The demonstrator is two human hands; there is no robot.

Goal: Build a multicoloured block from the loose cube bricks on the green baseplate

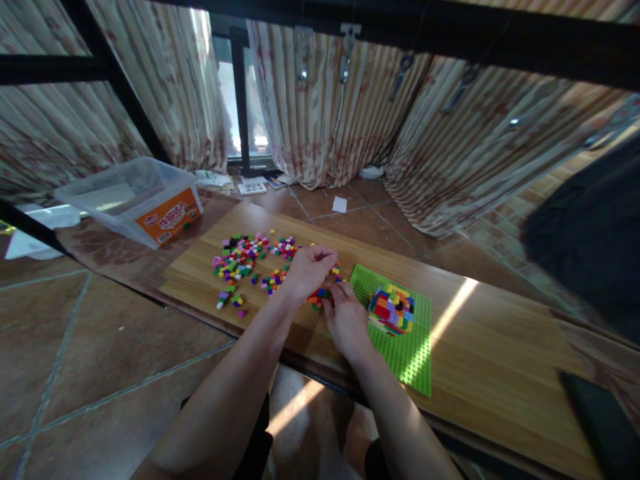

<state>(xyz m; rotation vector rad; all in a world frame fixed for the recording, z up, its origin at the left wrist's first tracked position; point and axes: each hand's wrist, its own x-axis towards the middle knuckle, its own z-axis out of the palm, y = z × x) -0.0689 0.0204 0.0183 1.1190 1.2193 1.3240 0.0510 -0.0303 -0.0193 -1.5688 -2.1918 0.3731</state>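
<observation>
My left hand (306, 272) hovers over loose toy bricks, its thumb and fingers pinched together. Whatever may be between those fingertips is too small to make out. Close beside it, my right hand (347, 319) has its fingers curled down at a few red, blue and green bricks (317, 297). Its fingertips are partly hidden, and a brick in them cannot be told apart from the ones below. Right of this hand lies a green studded baseplate (417, 363), bearing a multicoloured block of stacked bricks (393, 310). Piles of small loose bricks (240, 257) spread to the left.
The wooden board (495, 347) holds everything. A clear plastic bin (125, 200) with an orange label stands at the far left. A dark flat object (600, 420) lies at the right end. Striped curtains (340, 113) hang behind, and a dark bar (400, 27) crosses above.
</observation>
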